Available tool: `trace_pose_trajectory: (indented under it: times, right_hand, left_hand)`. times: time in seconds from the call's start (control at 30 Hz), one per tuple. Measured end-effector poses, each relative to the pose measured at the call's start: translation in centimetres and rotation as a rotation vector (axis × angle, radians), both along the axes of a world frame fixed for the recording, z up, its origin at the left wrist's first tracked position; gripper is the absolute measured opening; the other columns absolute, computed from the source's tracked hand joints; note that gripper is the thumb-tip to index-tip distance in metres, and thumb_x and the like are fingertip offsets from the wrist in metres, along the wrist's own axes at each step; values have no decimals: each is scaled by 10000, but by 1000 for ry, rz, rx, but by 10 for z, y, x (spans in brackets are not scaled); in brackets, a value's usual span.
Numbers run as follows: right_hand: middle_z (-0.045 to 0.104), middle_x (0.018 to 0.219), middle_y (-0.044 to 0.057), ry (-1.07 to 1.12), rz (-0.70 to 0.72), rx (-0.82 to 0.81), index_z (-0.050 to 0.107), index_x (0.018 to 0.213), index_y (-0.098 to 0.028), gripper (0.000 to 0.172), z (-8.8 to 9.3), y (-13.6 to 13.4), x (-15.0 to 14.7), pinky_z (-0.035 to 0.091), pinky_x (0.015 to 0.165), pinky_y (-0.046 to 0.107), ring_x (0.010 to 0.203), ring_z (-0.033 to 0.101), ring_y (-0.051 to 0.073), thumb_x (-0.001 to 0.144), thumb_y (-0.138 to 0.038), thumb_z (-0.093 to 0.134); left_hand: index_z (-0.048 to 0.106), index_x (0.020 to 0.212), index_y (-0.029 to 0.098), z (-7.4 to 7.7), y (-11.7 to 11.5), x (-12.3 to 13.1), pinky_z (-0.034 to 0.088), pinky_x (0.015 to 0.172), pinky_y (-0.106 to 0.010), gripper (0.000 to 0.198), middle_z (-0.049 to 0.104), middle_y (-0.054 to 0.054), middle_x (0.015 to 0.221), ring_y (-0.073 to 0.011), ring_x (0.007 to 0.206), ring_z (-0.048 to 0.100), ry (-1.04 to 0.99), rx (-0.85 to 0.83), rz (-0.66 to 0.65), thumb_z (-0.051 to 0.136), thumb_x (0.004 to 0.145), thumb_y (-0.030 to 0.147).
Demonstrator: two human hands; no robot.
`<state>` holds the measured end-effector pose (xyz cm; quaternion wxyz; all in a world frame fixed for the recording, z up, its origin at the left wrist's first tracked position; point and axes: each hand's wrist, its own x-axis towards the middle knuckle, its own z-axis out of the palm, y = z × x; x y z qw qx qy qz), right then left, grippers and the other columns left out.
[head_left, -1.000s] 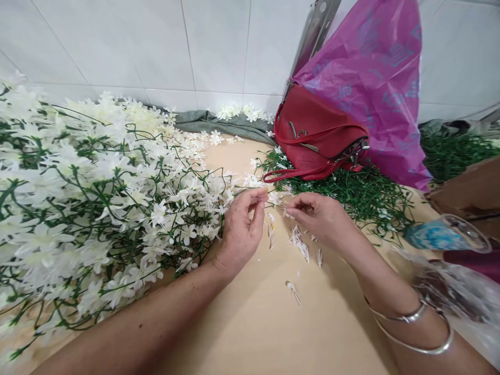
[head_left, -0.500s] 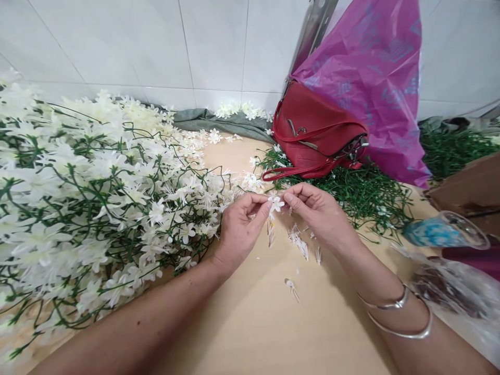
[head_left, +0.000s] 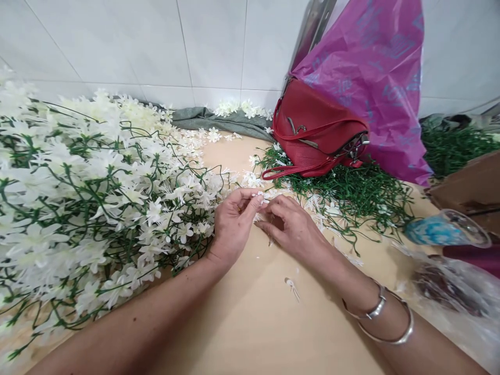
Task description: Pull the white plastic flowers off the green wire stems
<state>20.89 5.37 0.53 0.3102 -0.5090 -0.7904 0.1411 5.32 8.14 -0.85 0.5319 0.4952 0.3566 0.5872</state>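
Note:
A small white artificial flower [head_left: 259, 196] is pinched between the thumb and forefinger of my left hand [head_left: 233, 226], tilted so that its petals are seen nearly edge-on. My right hand [head_left: 295, 229] is right beside it, fingertips close to the petals. Its thumb is apart from the curled fingers, and I make out nothing held between them. Below both hands, a loose bunch of white stamens [head_left: 292, 289] lies on the tabletop [head_left: 250, 328]. More white stamens [head_left: 318, 208] are scattered just beyond my right hand.
White flowers on green stems [head_left: 117, 208] fill the left side. Behind my right hand, green stems [head_left: 351, 200] lie under a red handbag [head_left: 320, 120] and a purple plastic bag [head_left: 375, 67]. A blue-patterned cup [head_left: 441, 229], clear plastic bag [head_left: 453, 291] and cardboard box [head_left: 469, 182] are at right.
My right hand has moved left and its thumb has parted from the fingers, letting go of the flower's side. The flower has tilted in my left hand, which shifted slightly left.

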Motion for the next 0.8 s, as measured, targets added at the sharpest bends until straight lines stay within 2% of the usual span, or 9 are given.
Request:
trace_pose_trajectory:
  times: [0.1,0.2,0.33,0.5,0.67,0.8]
  right_hand:
    - [657,898,75,-43,-31,36,647,857,-224,134,-2,1,2,454,823,390,903,599,248,935,-123,605]
    - [678,886,73,-21,-126,51,625,811,-228,164,-1,4,9,452,811,390,869,606,245,894,-91,594]
    - [718,908,43,278,-247,-3,605,780,-238,131,7,5,12,471,772,341,838,638,210,866,-143,633]
    - [655,786,4,612,-219,-90,624,763,-231,130,18,-2,2,454,719,309,726,573,165,843,-239,727]
    - [634,749,-1,686,-189,-153,681,799,-209,101,22,-10,-9,431,687,300,708,545,152,822,-274,756]
    - [630,708,-6,712,-220,-251,694,806,-196,134,19,-11,-13,417,630,295,643,527,141,803,-313,759]
  left_hand:
    - [700,882,185,-1,-1,2,593,739,-246,131,740,18,782,-122,727,718,-13,-16,-3,766,836,289]
    - [694,863,188,-2,-1,2,605,768,-269,175,736,18,783,-125,736,708,-1,-15,-16,779,826,336]
    - [689,849,185,-2,-1,2,591,779,-275,198,726,12,780,-128,738,685,31,-37,-11,778,827,361]
    - [738,886,176,0,-2,1,543,772,-247,130,736,2,819,-124,756,659,59,-14,29,723,885,305]
    - [783,937,177,4,-5,-2,524,792,-259,145,756,-18,885,-147,821,662,201,55,80,690,931,289]
    - [805,914,192,6,-7,-4,533,803,-264,135,770,-20,890,-149,833,677,284,173,46,681,948,233]
